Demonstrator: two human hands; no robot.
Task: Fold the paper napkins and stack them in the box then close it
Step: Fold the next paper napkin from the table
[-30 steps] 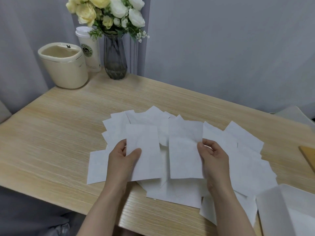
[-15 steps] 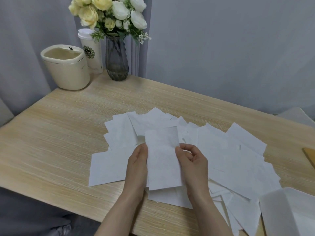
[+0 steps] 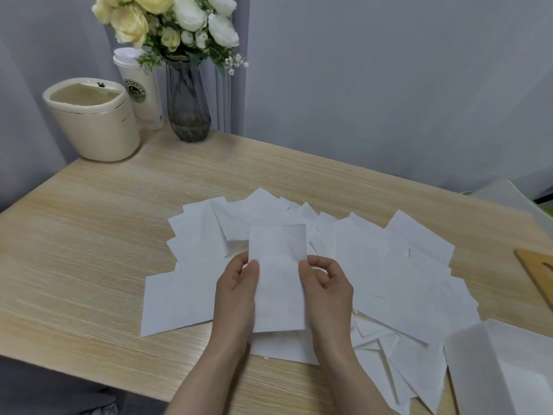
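Fingers of the left hand [image 3: 238, 290] and right hand [image 3: 327, 290] pinch the long side edges of a folded napkin [image 3: 278, 283], held upright between them above the loose napkins [image 3: 398, 283] on the surface [image 3: 89, 250], long axis pointing away. It looks thin, white and limp; the open box [image 3: 505, 372] lies lower right, nearer the right hand

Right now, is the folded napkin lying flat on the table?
No, the left hand and right hand hold the folded napkin up by its side edges.

Bare table [image 3: 89, 250] left; napkins [image 3: 404, 280] crowd the right (overlapping).
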